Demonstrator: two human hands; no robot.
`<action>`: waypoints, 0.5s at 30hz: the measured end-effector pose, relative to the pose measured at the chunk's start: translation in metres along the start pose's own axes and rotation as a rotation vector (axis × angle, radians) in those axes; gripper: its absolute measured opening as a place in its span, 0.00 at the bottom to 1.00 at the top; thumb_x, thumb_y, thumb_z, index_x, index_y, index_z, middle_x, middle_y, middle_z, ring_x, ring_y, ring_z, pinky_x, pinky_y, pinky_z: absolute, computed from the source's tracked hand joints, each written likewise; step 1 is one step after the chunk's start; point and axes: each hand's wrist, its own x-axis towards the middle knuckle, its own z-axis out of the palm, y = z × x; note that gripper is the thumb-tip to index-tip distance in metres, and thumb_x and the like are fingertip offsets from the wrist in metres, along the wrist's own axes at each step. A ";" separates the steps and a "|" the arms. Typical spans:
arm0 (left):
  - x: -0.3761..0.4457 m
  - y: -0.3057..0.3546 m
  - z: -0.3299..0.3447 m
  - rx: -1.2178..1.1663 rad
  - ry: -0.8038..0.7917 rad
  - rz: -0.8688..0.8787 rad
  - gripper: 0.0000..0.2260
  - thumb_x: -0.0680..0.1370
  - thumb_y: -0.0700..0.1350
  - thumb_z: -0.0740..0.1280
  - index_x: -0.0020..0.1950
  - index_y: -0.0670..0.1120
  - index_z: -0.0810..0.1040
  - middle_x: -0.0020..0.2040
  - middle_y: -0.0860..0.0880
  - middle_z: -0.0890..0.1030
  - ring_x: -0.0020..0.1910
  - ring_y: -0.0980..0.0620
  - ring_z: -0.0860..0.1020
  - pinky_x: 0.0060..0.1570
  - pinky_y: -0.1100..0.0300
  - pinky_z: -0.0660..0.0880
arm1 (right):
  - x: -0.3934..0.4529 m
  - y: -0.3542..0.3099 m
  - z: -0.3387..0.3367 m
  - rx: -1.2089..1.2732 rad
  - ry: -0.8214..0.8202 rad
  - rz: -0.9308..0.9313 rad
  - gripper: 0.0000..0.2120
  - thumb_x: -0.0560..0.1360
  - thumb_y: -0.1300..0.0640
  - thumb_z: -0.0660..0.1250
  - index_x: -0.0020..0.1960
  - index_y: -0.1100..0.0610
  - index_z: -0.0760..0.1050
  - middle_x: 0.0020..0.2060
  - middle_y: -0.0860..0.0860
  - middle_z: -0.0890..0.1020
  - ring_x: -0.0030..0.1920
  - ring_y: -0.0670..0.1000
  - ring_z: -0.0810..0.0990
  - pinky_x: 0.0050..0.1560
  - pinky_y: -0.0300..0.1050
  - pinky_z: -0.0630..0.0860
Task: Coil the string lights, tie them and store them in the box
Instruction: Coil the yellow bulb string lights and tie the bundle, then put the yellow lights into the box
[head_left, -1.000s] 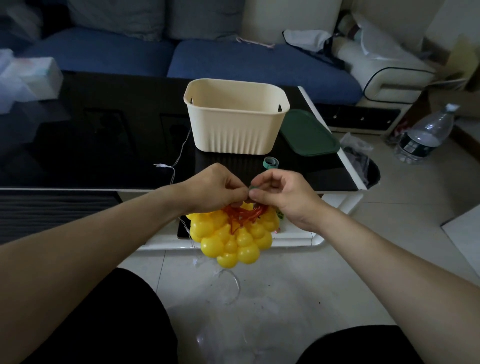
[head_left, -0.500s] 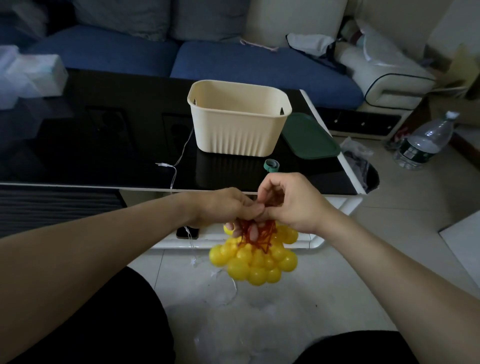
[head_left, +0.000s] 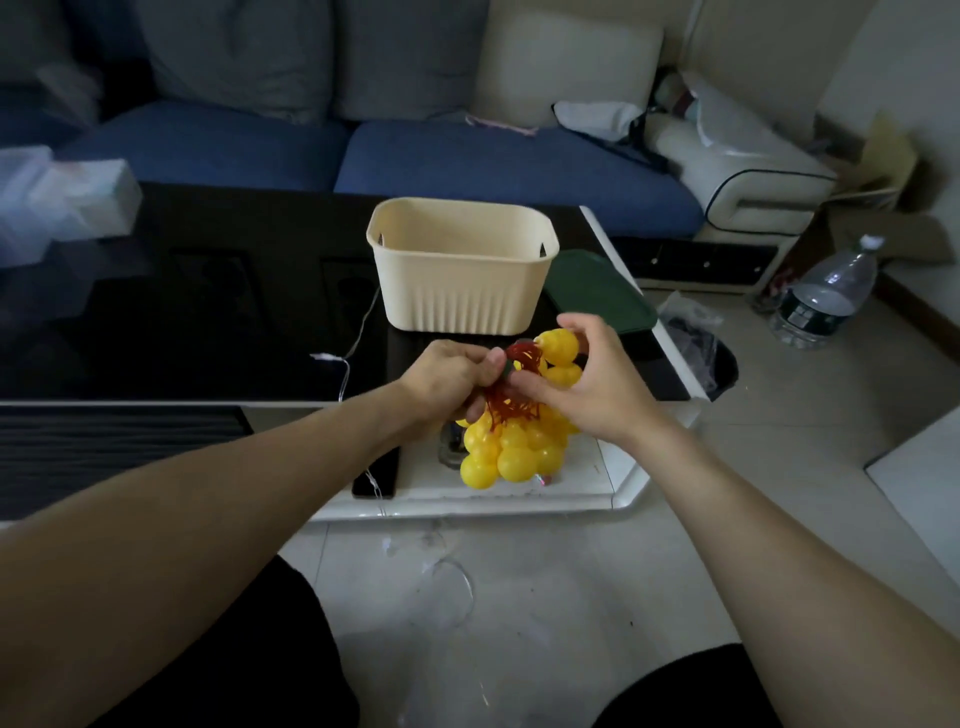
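The string lights (head_left: 511, 447) are bunched into a cluster of yellow ball bulbs on a tangle of red wire, held in the air in front of the table's near edge. My left hand (head_left: 447, 379) pinches the red wire at the top of the bunch. My right hand (head_left: 582, 379) grips the bunch from the right, fingers curled over the upper yellow balls. A small dark green piece shows between my thumbs. The cream ribbed box (head_left: 462, 270) stands open and upright on the black table (head_left: 208, 312), just behind my hands.
A dark green lid (head_left: 597, 291) lies right of the box. A thin white cable (head_left: 343, 358) runs across the table and down to the floor. A water bottle (head_left: 826, 296) stands on the floor at right. A blue sofa (head_left: 467, 161) is behind the table.
Both hands rose toward the box with the bunch. The cluster turned, so some yellow balls now sit high under my right fingers. The green tape roll on the table is now hidden behind my hands.
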 end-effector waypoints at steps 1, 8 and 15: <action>-0.001 0.008 0.001 0.012 0.018 0.020 0.17 0.84 0.46 0.59 0.40 0.40 0.78 0.21 0.49 0.74 0.17 0.56 0.65 0.22 0.64 0.57 | 0.000 -0.001 0.000 0.050 0.010 0.020 0.46 0.65 0.37 0.77 0.75 0.51 0.61 0.69 0.50 0.68 0.67 0.48 0.71 0.62 0.41 0.69; 0.007 0.047 -0.001 0.021 0.155 0.195 0.18 0.85 0.45 0.56 0.41 0.39 0.77 0.31 0.44 0.80 0.17 0.53 0.69 0.23 0.61 0.64 | 0.002 -0.007 0.009 0.312 0.161 0.058 0.51 0.65 0.28 0.71 0.76 0.53 0.55 0.69 0.51 0.69 0.66 0.48 0.73 0.66 0.48 0.74; 0.030 0.100 -0.002 0.015 0.500 0.349 0.17 0.85 0.47 0.56 0.42 0.41 0.75 0.30 0.48 0.77 0.21 0.54 0.72 0.26 0.62 0.73 | 0.004 -0.010 0.003 0.281 0.228 0.136 0.40 0.75 0.37 0.69 0.75 0.58 0.58 0.68 0.53 0.66 0.65 0.52 0.72 0.65 0.52 0.74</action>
